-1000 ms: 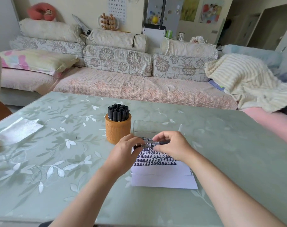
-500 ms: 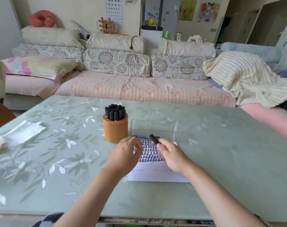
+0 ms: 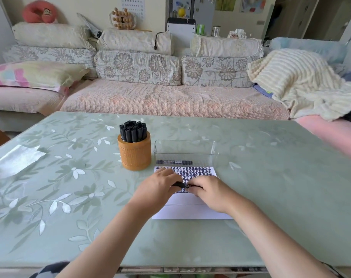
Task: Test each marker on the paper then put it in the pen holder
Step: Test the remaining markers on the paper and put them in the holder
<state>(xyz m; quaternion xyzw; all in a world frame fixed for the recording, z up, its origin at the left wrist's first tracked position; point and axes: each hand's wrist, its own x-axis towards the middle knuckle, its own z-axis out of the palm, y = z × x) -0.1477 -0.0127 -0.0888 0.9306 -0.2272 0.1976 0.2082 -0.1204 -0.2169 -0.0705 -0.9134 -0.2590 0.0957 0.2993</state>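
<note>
A black marker (image 3: pixel 182 185) lies level between my two hands, just above the white paper (image 3: pixel 190 209). My left hand (image 3: pixel 156 189) grips its left end and my right hand (image 3: pixel 208 192) grips its right end. Rows of black test marks cover the paper's upper part. Left of the paper stands an orange woven pen holder (image 3: pixel 135 155) packed with several black markers. Behind the paper sits a clear plastic box (image 3: pixel 185 151) with one marker (image 3: pixel 173 162) lying in it.
The green floral glass table (image 3: pixel 270 177) stretches wide on both sides. A crumpled white sheet (image 3: pixel 16 159) lies at the far left edge. A sofa (image 3: pixel 170 101) with cushions and a cream blanket runs behind the table.
Both hands have dropped nearer to me over the paper. The marker, tilted up in my right hand half a second ago, now lies level with a hand at each end.
</note>
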